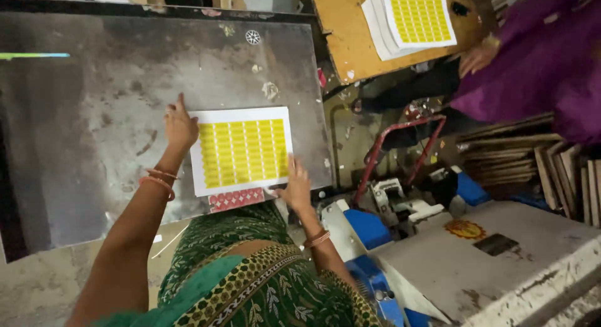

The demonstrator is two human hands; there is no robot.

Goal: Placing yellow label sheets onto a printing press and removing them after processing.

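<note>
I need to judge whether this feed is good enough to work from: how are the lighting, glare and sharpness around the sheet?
Head view: the yellow label sheet is evenly lit and fairly sharp between the left hand and right hand; the metal table shows dull, patchy sheen without harsh glare; the far left edge falls dark; the purple-clad co-worker at the upper right is soft and blurred; wide-angle bending shows at the frame edges.

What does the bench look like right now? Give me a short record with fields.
surface: worn metal plate
sheet: white sheet printed with a grid of yellow labels, flat on the plate
left hand: flat on the sheet's left edge
right hand: on the sheet's lower right corner
under sheet: red patterned paper shows at the near edge
stack: similar yellow sheets on a wooden table
other person: purple sleeve, hand near the table
</note>
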